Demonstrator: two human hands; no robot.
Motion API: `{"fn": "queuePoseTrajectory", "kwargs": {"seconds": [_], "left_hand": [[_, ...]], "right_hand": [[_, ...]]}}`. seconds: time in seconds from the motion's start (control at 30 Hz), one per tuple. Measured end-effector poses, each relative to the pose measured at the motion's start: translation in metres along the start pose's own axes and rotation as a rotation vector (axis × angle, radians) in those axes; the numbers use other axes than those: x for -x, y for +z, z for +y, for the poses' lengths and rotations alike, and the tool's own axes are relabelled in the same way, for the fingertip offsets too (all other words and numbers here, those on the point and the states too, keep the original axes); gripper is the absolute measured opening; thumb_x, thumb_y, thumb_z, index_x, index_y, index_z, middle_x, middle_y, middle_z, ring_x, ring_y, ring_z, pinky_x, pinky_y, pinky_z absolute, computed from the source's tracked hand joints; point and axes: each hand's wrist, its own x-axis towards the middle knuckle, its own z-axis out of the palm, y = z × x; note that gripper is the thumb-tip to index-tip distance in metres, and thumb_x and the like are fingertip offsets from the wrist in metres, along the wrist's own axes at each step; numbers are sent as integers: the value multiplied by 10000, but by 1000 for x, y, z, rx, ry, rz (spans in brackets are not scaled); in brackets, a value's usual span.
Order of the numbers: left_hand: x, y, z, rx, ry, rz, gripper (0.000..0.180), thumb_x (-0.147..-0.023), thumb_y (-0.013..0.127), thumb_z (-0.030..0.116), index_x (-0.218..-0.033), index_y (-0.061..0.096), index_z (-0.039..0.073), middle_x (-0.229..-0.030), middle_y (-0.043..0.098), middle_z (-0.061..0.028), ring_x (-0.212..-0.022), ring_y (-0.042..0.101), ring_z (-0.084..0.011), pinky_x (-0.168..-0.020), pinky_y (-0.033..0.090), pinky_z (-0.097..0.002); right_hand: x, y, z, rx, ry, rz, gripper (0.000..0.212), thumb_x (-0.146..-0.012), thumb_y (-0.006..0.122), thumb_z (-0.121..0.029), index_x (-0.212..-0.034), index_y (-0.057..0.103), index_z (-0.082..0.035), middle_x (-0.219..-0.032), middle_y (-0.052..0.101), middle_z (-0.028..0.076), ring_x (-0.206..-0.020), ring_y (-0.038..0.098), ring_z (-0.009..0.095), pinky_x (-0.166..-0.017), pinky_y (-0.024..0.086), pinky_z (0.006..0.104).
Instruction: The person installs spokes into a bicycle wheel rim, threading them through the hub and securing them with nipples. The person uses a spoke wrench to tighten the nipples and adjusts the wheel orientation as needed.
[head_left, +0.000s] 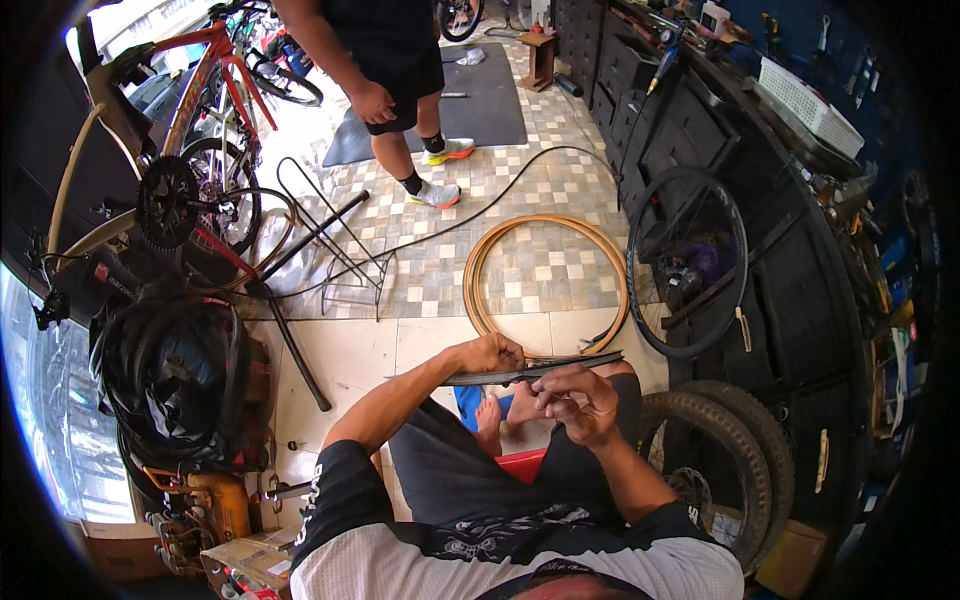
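Observation:
Across my lap, a black bicycle wheel [565,370] shows nearly edge-on as a long dark band; whether it is a bare rim or has a tyre on it, I cannot tell. Closed over its upper edge is my left hand [490,352], knuckles up. Just on the near side of the band, my right hand [580,402] has its fingers bent and thumb and fingertips drawn together close to the wheel. Anything pinched there is too small to make out. Below the wheel, my bare feet show between my knees.
Ahead on the floor lies a tan tyre pair [472,270]. Another black wheel [742,265] leans on dark cabinets at right, above knobby tyres [765,440]. A person [390,90] stands beyond. Left are a black stand [300,355], an orange bike frame [190,90] and a tube pile [170,370].

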Motion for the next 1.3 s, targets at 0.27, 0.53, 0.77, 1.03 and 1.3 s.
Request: {"fn": "queuePoseTrajectory", "kwargs": {"seconds": [0.27,0.53,0.77,1.03,1.3], "left_hand": [[-2,1,5,120,3,-6,101,-906,789,9,-983,726,27,-835,702,28,-748,612,-61,-664,502,-252],[3,1,16,22,-16,28,123,-839,788,-20,-948,735,4,-827,720,0,-753,626,-71,-669,512,-265],[3,3,13,-5,-23,64,141,-855,754,-8,-996,760,-9,-832,742,-19,-766,648,-90,-684,521,-275],[2,0,10,-42,-4,47,141,-870,792,16,-1008,764,8,-837,748,-13,-758,653,-85,-674,534,-275],[3,1,10,-51,0,73,128,-859,825,25,-975,772,10,-845,750,-11,-761,651,-87,-679,537,-273]], "right_hand": [[5,2,-8,-187,58,-71,277,-1023,734,-236,-1126,640,3,-1087,690,230,-754,711,190,-604,582,278],[0,9,-18,-180,54,107,303,-1001,768,-246,-1063,602,1,-1001,694,199,-666,701,187,-569,555,255],[0,12,-33,-45,47,221,233,-1021,715,-105,-1112,519,-16,-985,692,194,-672,688,171,-608,589,265],[-9,21,-28,22,12,360,281,-978,701,71,-1100,472,-37,-981,700,185,-710,686,154,-684,612,285],[-13,22,-24,297,-67,354,178,-1019,662,37,-1132,528,5,-988,694,170,-737,711,155,-676,617,290]]}}
